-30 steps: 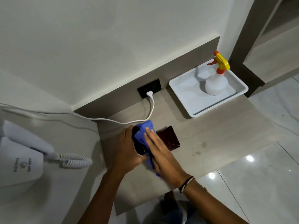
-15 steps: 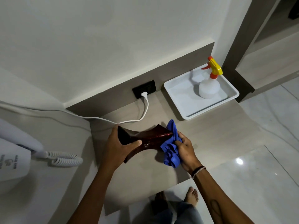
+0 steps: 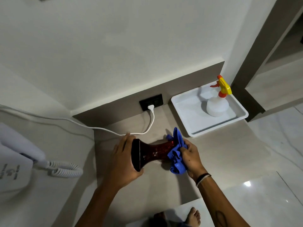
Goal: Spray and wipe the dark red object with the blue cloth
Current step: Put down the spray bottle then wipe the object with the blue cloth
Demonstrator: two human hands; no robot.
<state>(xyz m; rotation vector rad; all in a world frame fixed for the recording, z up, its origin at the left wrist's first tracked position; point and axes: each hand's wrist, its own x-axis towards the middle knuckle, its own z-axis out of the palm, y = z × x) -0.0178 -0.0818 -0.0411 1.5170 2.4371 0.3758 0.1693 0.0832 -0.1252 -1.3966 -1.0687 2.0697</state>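
The dark red object [image 3: 153,152] is in the wiping step: left hand [image 3: 122,161] clamps its base above the bench [image 3: 229,153], right hand [image 3: 191,158] squeezes the blue cloth [image 3: 176,154] on its other end, while the spray bottle [image 3: 217,102] stands in the tray [image 3: 185,112].

Left hand [image 3: 121,159] grips the wide end of the dark red object [image 3: 152,153], held sideways above the tabletop [image 3: 221,153]. Right hand [image 3: 191,157] clutches the bunched blue cloth [image 3: 176,152] against the object's other end. Spray bottle [image 3: 217,104] upright in a white tray [image 3: 182,112] at the back right. White cord [image 3: 151,122] plugged into a black socket [image 3: 150,101]. Bare foot [image 3: 194,216] on the floor below.
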